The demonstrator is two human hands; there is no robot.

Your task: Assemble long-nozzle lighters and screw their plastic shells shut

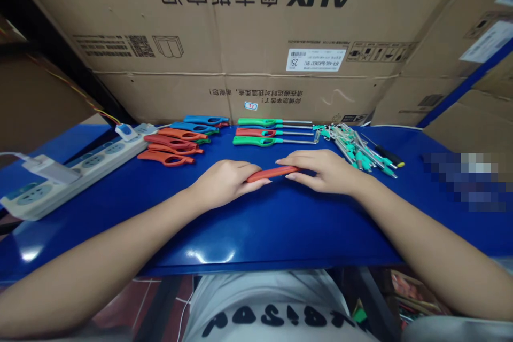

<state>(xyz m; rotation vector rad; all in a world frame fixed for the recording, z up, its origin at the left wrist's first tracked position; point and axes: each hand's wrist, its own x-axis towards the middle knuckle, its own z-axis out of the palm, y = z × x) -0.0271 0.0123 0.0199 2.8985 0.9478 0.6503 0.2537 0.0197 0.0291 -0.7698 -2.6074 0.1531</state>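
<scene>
Above the middle of the blue table, a red-orange lighter handle (273, 173) is held between both hands, seen edge-on. My left hand (226, 183) is closed around its left end, thumb along the near side. At its right end, my right hand (320, 170) pinches it between thumb and fingers. Beyond the hands lie three long-nosed lighters with metal tubes: a green one (256, 140), a red one (254, 132) and another green one (256, 122). Left of them is a pile of loose handles, among them an orange handle (165, 157) and a blue handle (206, 119).
To the right is a heap of metal lighter tubes with teal parts (356, 147), beside a black and yellow screwdriver (390, 157). A white power strip (90, 168) with plugs runs along the left. A large cardboard sheet (256, 21) stands behind the blue table (240, 235).
</scene>
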